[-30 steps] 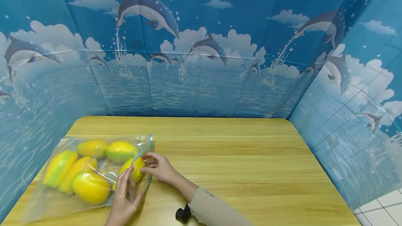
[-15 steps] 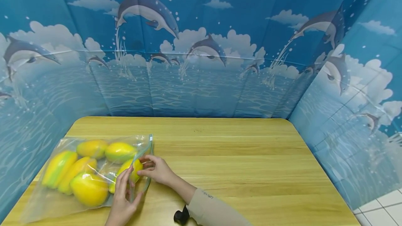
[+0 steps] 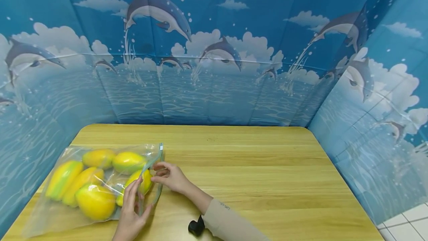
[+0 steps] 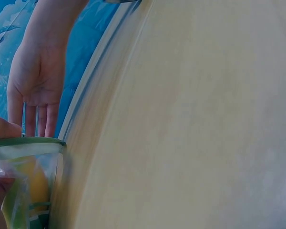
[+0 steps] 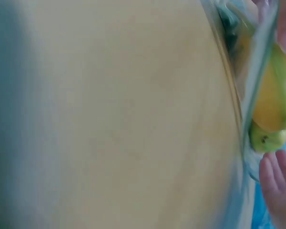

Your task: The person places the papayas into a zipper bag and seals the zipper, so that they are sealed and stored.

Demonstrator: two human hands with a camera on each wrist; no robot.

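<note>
A clear zip bag [image 3: 50, 218] lies on its side at the table's left, with several yellow-green mangoes [image 3: 95, 201] inside. Its mouth faces right, edged by a pale green zip strip. My left hand [image 3: 130, 209] grips the near side of that mouth, thumb and fingers on the plastic. At the opening, my right hand [image 3: 172, 177] has its fingers loosely bent near the mango closest to the mouth [image 3: 144, 182]. The right wrist view shows my right fingertips [image 5: 278, 164] just below a greenish fruit end [image 5: 268, 139]. Nothing is held in that hand.
The wood-grain table [image 3: 260, 174] extends to the right of the bag. A small black object [image 3: 196, 227] is by my right forearm, near the front edge. A blue dolphin-print curtain [image 3: 214, 84] stands along the back and sides.
My right hand dipped a little further into the bag's mouth, then drew slightly back right. The mango at the mouth shifted slightly left. My left hand stays where it was.
</note>
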